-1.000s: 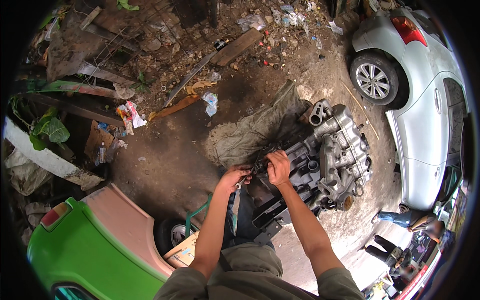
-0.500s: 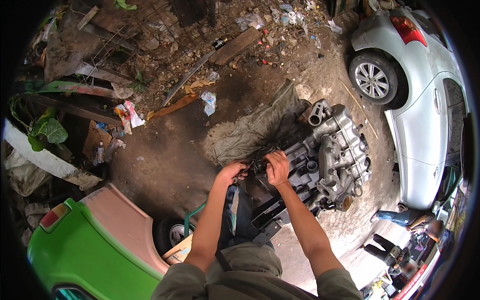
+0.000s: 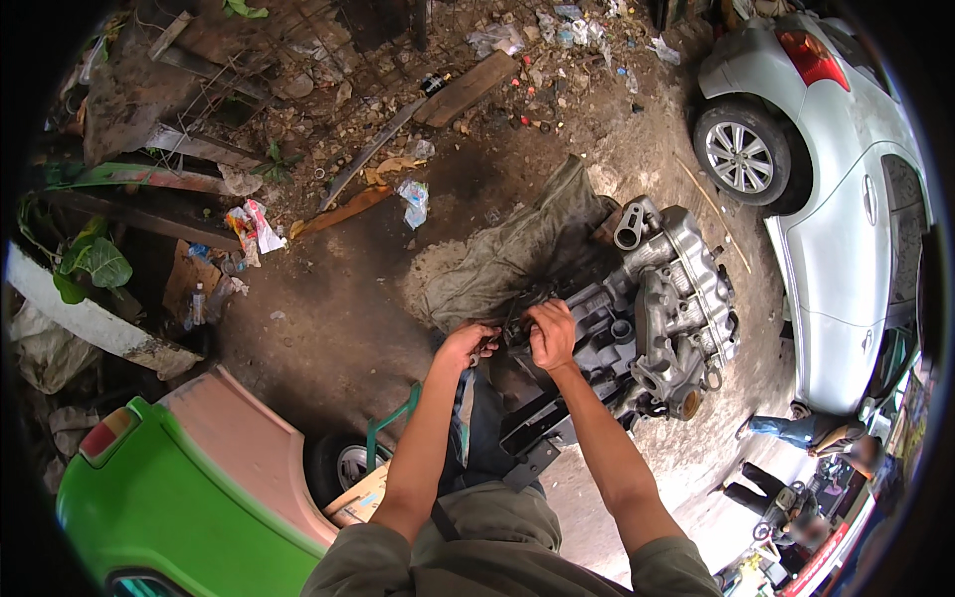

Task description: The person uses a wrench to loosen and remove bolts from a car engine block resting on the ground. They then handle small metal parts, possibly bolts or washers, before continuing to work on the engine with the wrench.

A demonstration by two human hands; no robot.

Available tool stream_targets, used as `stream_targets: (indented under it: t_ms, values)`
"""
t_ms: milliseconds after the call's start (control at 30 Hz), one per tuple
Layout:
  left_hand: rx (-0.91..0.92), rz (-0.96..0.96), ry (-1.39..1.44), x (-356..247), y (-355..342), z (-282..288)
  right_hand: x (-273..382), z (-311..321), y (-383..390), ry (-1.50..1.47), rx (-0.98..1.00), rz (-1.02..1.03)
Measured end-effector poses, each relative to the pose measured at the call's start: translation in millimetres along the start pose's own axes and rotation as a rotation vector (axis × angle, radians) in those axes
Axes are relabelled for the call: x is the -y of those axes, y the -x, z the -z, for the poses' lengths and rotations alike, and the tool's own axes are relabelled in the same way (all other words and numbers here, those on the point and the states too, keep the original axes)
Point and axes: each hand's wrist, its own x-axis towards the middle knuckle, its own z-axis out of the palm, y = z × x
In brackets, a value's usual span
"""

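My left hand (image 3: 470,342) is closed around a small metal tool that looks like a wrench, its silver end (image 3: 475,360) showing below my fingers. Just to its right, my right hand (image 3: 552,332) is curled at the dark end of the engine assembly (image 3: 684,298), fingers wrapped on something I cannot make out. Between and beyond both hands the engine's metal parts are dark and crowded. The assembly has a silver cover and manifold on its right side. A grimy cloth (image 3: 497,249) lies on the ground just beyond it.
A silver car (image 3: 836,259) stands at right, a green and pink car (image 3: 164,483) at lower left. A green metal frame (image 3: 398,418) is beside my legs. Wood planks (image 3: 463,90), litter and plants (image 3: 104,259) line the far and left ground. Two people (image 3: 826,438) are at lower right.
My left hand has shifted slightly upward with the tool, which shows less below the fingers. My right hand stays in much the same place. The people at lower right have moved slightly.
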Motion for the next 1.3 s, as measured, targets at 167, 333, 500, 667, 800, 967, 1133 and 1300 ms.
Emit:
stream_targets:
  t_ms: [167, 333, 500, 667, 800, 967, 1133, 1300]
  values:
    - [-0.036, -0.038, -0.039, 0, 2, -2, -2, -1, 1, 0.011, -0.016, 0.021]
    - [-0.046, -0.038, -0.036, -9, 6, -10, -2, -3, 2, 0.016, -0.023, 0.002]
    - [-0.05, -0.082, -0.124, -12, 13, -15, 0, -1, 0, 0.003, -0.022, -0.005]
    - [0.024, -0.096, -0.053, -9, 28, -23, -1, -1, 1, 0.02, -0.015, 0.009]
    - [-0.024, -0.127, -0.042, -3, 34, -33, -1, -2, 2, 0.009, -0.013, -0.004]
    - [-0.066, -0.221, 0.03, 17, 46, -52, -3, -3, 2, 0.027, -0.023, 0.022]
    - [-0.029, -0.189, 0.102, 17, 55, -51, -4, -3, 2, 0.018, -0.033, 0.031]
    - [-0.047, -0.212, 0.013, 8, 40, -43, -1, -1, 1, 0.011, 0.0, -0.003]
